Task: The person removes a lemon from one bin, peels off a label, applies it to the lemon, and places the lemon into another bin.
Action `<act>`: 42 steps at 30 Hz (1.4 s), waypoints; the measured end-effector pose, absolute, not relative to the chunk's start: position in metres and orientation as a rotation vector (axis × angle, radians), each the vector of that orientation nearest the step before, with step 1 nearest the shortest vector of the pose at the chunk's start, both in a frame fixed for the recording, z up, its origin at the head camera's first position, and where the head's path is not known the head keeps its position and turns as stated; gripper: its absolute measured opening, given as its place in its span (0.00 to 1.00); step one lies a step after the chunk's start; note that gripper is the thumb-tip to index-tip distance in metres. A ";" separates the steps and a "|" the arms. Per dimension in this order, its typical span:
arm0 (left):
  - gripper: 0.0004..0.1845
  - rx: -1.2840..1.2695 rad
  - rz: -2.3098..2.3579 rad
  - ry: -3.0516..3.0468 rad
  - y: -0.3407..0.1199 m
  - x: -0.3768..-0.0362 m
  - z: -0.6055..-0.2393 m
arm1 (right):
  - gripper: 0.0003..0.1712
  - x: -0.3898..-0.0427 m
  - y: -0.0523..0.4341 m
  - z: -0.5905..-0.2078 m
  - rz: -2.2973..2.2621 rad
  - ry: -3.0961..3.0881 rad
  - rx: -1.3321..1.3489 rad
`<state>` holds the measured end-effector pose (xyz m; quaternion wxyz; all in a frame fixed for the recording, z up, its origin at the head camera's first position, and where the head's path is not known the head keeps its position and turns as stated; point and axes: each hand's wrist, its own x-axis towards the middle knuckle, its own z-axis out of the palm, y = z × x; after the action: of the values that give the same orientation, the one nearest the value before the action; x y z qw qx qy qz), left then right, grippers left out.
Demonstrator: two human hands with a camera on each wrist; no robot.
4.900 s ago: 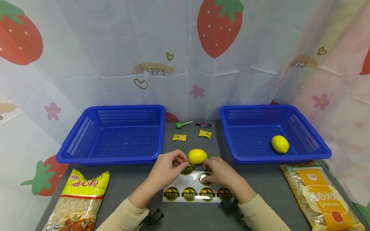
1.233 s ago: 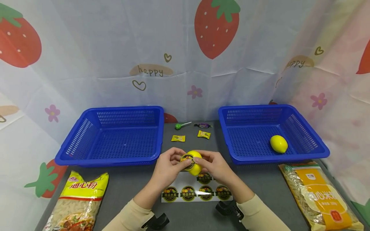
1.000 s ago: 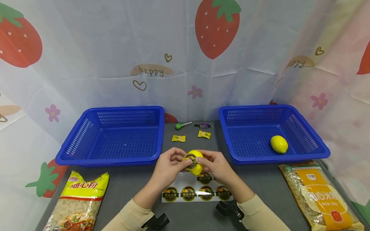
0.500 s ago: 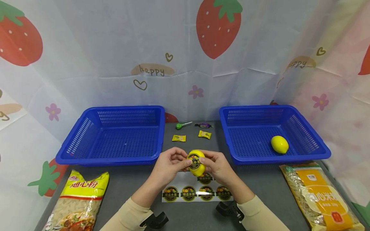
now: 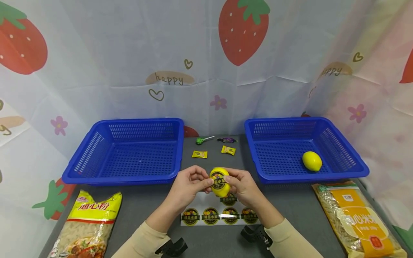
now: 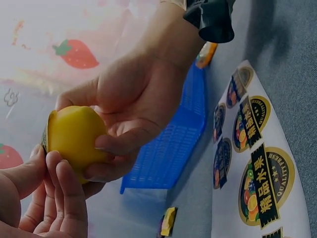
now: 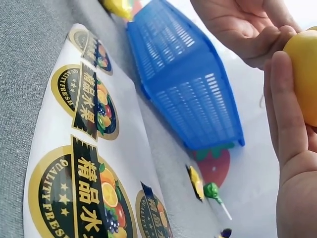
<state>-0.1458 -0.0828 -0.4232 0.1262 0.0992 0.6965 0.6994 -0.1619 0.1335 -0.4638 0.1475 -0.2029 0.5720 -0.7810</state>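
A yellow lemon (image 5: 221,193) is held just above a sticker sheet, a round black-and-gold sticker (image 5: 218,182) on its near face. My right hand (image 5: 242,184) grips the lemon from the right, thumb at the sticker's right edge. From the left, my left hand (image 5: 190,182) pinches the sticker's left edge between thumb and fingertips. In the left wrist view that sticker appears edge-on beside the lemon (image 6: 77,139), partly standing off the peel. Beneath both hands lies the white sheet (image 5: 206,202) bearing several matching stickers (image 7: 96,198).
A blue basket (image 5: 122,180) stands at left; another blue basket (image 5: 314,177) at right contains a second lemon (image 5: 312,161). Between them lie a green lollipop (image 5: 200,141), a purple-wrapped candy (image 5: 227,140) and two yellow candies (image 5: 199,154). Pasta bags (image 5: 91,218) (image 5: 358,218) flank the front.
The lemon was lifted from the table into both hands, and the sticker came off the sheet onto it. Over the last second the lemon has turned slightly, bringing the sticker further round to the front.
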 end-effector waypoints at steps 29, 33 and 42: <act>0.20 0.176 2.002 2.051 -0.086 -0.147 -0.425 | 0.27 -0.165 0.145 -0.457 -2.030 1.866 -0.774; 0.20 0.165 2.039 2.010 -0.087 -0.148 -0.427 | 0.29 -0.163 0.143 -0.457 -2.102 1.789 -0.703; 0.25 0.243 1.948 2.080 -0.088 -0.145 -0.422 | 0.27 -0.161 0.145 -0.455 -2.064 1.887 -0.699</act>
<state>-0.1449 -0.0876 -0.4220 0.1402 0.0839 0.7200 0.6745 -0.1606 0.1447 -0.4548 0.1290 -0.2405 0.6492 -0.7099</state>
